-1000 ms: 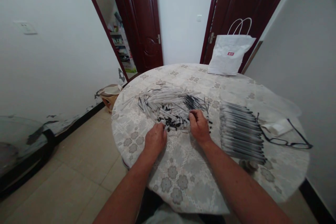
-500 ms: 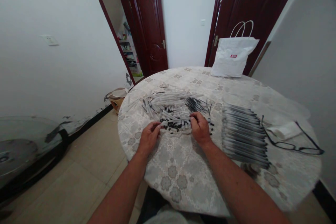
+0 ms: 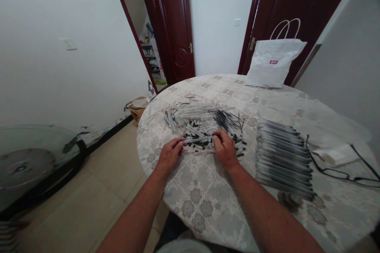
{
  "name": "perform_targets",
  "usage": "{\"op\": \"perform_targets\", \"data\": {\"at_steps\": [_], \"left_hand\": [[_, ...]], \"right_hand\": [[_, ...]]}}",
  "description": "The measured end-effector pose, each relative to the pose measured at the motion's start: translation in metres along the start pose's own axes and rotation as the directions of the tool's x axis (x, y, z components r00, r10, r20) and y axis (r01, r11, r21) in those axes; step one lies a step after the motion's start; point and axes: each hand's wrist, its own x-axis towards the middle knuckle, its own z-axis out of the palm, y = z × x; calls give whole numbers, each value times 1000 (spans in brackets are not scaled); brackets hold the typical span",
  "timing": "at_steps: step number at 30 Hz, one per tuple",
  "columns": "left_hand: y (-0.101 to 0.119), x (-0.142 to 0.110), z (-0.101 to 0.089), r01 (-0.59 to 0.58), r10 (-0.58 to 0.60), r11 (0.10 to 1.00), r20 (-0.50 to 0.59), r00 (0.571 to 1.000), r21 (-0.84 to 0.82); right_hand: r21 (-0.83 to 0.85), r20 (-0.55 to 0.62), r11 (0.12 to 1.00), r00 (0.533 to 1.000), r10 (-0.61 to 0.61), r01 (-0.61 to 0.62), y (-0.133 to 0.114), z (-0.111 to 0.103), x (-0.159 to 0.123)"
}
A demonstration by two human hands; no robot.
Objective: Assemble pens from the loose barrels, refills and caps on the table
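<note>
Your left hand (image 3: 171, 152) and right hand (image 3: 225, 148) each have a closed pinch grip at one end of a slim pale tube (image 3: 198, 140), held level over the near edge of the heap. Both ends are partly covered by your fingers, so a misaligned end could go unnoticed. Squeeze too hard and the narrow, seemingly plastic tube might bend or slip loose into the lookalikes below. A low knuckle could scatter the short black pieces (image 3: 240, 147), which look cylindrical and could roll on the worktop (image 3: 196, 178). On the far side, smooth, translucent whitish tubes (image 3: 190, 111) lie crisscrossed beside a sheaf of thin dark rods (image 3: 224, 119); tugging one may drag others. A wide swing of your right forearm could disturb the neat ribbed row of grey, dark-tipped sticks (image 3: 283, 158) or the thin-framed glasses (image 3: 338, 173). The patterned, lace-like tablecloth could ruck up under your wrists.
</note>
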Motion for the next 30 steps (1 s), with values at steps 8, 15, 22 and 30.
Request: {"op": "perform_targets", "data": {"at_steps": [8, 15, 22, 30], "left_hand": [[-11, 4, -5, 73, -94, 978, -103, 990, -193], [-12, 5, -4, 87, -132, 950, -133, 982, -301], [-10, 3, -5, 69, -115, 956, -147, 983, -284], [-6, 7, -8, 73, -116, 944, -116, 986, -322]], "right_hand": [[-17, 231, 981, 956, -183, 192, -7, 0, 1], [-158, 467, 892, 828, -309, 422, -9, 6, -5], [-206, 532, 865, 794, -293, 457, -18, 9, -11], [-81, 439, 983, 891, -114, 166, -31, 12, -8]]}}
